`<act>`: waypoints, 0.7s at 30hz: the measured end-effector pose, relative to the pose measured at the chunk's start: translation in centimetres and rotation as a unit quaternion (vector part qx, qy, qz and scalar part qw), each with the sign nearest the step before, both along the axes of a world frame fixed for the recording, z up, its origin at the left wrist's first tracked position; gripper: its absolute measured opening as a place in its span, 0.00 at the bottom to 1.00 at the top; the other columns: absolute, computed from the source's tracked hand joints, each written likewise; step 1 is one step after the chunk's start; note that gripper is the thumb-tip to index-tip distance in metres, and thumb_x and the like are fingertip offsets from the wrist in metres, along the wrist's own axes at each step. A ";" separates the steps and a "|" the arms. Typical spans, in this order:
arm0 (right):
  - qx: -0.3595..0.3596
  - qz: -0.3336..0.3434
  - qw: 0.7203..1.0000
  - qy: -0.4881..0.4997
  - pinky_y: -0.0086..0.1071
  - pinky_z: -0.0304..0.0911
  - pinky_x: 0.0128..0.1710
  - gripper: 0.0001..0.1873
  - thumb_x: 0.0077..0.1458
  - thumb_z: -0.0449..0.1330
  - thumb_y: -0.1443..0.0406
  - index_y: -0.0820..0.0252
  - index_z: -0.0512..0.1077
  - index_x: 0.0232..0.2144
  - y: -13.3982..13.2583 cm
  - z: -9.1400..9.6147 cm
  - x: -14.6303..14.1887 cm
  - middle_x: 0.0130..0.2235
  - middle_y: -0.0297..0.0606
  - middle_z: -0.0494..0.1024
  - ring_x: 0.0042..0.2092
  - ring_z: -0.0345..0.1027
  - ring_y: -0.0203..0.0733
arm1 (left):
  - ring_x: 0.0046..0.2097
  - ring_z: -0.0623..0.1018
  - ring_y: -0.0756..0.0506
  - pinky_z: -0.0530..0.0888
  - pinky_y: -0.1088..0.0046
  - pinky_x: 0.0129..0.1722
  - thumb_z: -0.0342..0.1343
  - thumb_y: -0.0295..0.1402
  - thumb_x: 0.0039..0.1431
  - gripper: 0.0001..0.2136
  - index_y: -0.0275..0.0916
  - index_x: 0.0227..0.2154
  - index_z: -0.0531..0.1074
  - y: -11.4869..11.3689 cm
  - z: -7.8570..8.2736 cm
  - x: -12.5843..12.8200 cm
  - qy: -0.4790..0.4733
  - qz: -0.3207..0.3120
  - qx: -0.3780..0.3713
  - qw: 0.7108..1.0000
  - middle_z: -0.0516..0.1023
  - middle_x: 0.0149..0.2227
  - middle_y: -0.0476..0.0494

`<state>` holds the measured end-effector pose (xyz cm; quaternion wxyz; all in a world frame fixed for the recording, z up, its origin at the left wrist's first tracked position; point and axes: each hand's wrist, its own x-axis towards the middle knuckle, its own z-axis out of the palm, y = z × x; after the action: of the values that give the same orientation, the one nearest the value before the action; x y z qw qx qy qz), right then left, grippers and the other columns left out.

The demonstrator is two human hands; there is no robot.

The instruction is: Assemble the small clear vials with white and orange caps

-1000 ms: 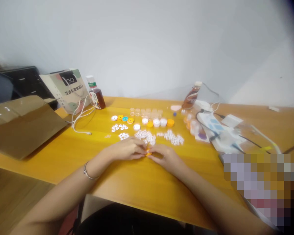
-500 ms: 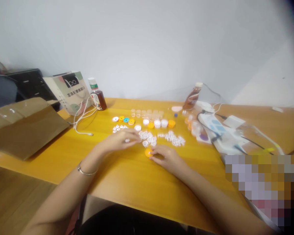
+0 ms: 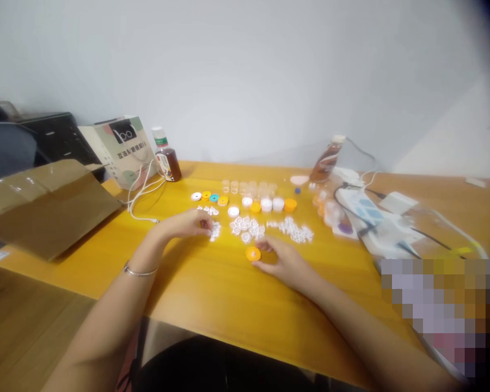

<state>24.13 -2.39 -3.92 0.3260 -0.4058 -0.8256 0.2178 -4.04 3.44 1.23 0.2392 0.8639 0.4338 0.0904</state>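
My left hand (image 3: 193, 222) reaches to a small pile of white plastic pieces (image 3: 215, 231), its fingers bent together at the pile's left edge. Whatever is between those fingertips is hidden. Flat on the table lies a round orange cap (image 3: 253, 253) with a small pale piece in its middle. My right hand (image 3: 282, 258) has thumb and forefinger at opposite edges of this cap. Beyond the hands lie two more heaps of white pieces, a left heap (image 3: 247, 227) and a right heap (image 3: 296, 230).
Several coloured caps (image 3: 214, 198) and white and orange caps (image 3: 266, 204) stand in rows behind the heaps, before clear cups (image 3: 245, 188). A dark bottle (image 3: 167, 160), paper bag (image 3: 126, 152) and brown cardboard bag (image 3: 53, 212) are left. A brown bottle (image 3: 327, 160) and power strip (image 3: 361, 209) are right.
My left hand has moved left from the middle heap to the smaller pile. My right thumb and forefinger have spread from the cap's middle to its edges. The view has shifted slightly.
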 end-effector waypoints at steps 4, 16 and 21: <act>-0.003 0.008 1.000 -0.008 0.34 0.66 0.37 0.12 0.46 0.61 0.65 0.57 0.68 0.37 0.1 0.0 -0.1 0.35 0.37 0.74 0.36 0.70 0.40 | 0.35 0.75 0.49 0.69 0.76 0.34 0.54 0.28 0.48 0.07 0.35 0.32 0.72 0.1 -0.5 0.2 -0.005 -0.008 -0.018 1.000 0.76 0.33 0.45; -0.030 0.030 0.999 -0.011 0.34 0.65 0.38 0.08 0.49 0.59 0.66 0.57 0.71 0.35 0.1 0.2 -0.2 0.34 0.37 0.71 0.37 0.68 0.39 | 0.30 0.73 0.51 0.67 0.78 0.30 0.52 0.28 0.49 0.07 0.35 0.30 0.75 0.4 -0.5 0.3 0.010 -0.027 0.022 0.999 0.77 0.29 0.46; -0.034 0.037 0.999 -0.003 0.34 0.65 0.39 0.10 0.48 0.59 0.67 0.58 0.70 0.36 0.0 0.2 -0.3 0.36 0.38 0.72 0.37 0.67 0.39 | 0.33 0.74 0.51 0.69 0.76 0.33 0.52 0.32 0.54 0.08 0.35 0.31 0.74 -1.1 0.4 2.6 -0.065 -0.022 0.055 0.996 0.77 0.32 0.44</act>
<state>23.86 -2.37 -3.74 0.3017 -0.3862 -0.8331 0.2564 -1.44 2.33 1.62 0.2209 0.8773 0.3932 0.1643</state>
